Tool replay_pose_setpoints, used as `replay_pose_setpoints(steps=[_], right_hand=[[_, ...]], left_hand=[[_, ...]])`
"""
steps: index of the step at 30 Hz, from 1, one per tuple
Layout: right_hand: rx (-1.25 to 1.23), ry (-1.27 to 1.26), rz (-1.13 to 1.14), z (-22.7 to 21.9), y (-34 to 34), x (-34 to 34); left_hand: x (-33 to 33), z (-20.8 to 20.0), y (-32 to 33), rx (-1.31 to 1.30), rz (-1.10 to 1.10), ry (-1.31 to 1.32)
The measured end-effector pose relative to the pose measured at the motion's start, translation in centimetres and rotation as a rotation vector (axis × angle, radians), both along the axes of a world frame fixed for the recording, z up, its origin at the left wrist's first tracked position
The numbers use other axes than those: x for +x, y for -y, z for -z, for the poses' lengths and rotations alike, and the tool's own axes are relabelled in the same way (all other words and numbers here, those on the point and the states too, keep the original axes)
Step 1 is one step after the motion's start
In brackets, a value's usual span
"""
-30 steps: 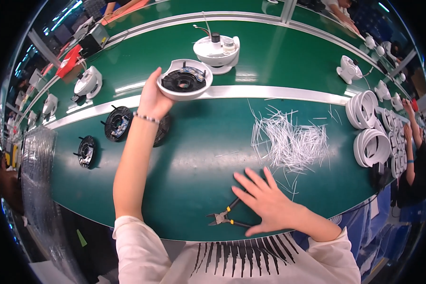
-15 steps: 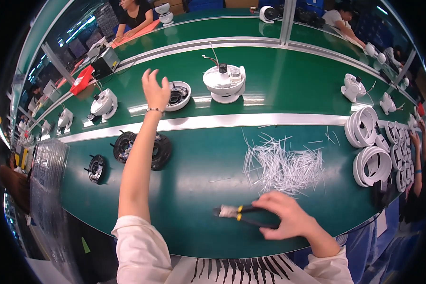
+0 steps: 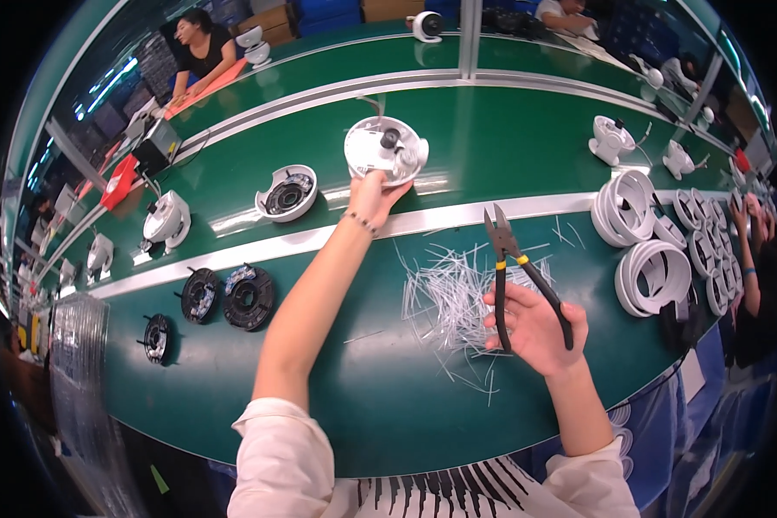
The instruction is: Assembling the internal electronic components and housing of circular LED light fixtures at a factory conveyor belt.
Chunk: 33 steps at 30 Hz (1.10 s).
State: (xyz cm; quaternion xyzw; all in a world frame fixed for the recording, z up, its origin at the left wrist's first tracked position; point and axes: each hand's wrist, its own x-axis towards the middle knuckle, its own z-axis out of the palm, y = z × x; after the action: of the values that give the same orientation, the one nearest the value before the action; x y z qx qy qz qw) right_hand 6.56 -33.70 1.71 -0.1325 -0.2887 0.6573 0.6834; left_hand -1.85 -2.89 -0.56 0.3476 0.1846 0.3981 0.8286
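Observation:
My left hand (image 3: 373, 203) is reached out over the green belt, its fingers closed round the lower edge of a white round device housing (image 3: 367, 147). The housing is tilted toward me, showing a black knob-like part and wires at its top. In my right hand (image 3: 540, 332) is a pair of cutting pliers (image 3: 504, 245) with black handles and yellow bands. Its jaws point up and away, slightly parted. Below the pliers lies a heap of thin white plastic strips (image 3: 449, 298). Left of the housing sits a white shell (image 3: 306, 205) with a black ring part inside.
Black round parts (image 3: 249, 298) lie on the table at left, beside clear plastic trays (image 3: 79, 363). Stacked white rings (image 3: 609, 229) stand at right. More white devices (image 3: 167, 217) line the belt. A metal rail (image 3: 319, 86) crosses behind; co-workers sit beyond it.
My left hand has moved right from beside the white shell to the white housing, now gripped and tilted. My right hand has raised the pliers, turning their jaws from leftward to upward.

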Motion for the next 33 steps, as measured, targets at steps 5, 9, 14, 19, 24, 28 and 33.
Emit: replay_pose_setpoints(steps=[5,9,14,19,24,28,33], right_hand=[[-0.102,0.115,-0.053,-3.2,-0.8,1.7],[-0.133,0.212,-0.089,-4.2,-1.8,1.9],[-0.134,0.215,-0.108,-4.6,-2.1,1.1],[-0.143,0.151,-0.110,-4.8,-1.8,0.5],[-0.085,0.067,-0.081,-3.7,-1.5,1.3],[-0.062,0.209,0.076,-3.6,-0.9,1.0],[0.148,0.094,-0.004,-1.4,0.3,2.4]], left_hand=[[-4.9,-4.7,6.5,0.250,0.214,-0.283],[-6.5,-6.5,10.2,0.363,0.338,-0.348],[-8.2,-7.1,12.0,0.444,0.389,-0.364],[-8.8,-7.7,12.9,0.462,0.345,-0.393],[-8.7,-7.9,13.2,0.496,0.362,-0.371],[-7.9,-7.9,13.1,0.451,0.360,-0.395],[-6.3,-5.9,11.4,0.771,-0.004,-0.407]])
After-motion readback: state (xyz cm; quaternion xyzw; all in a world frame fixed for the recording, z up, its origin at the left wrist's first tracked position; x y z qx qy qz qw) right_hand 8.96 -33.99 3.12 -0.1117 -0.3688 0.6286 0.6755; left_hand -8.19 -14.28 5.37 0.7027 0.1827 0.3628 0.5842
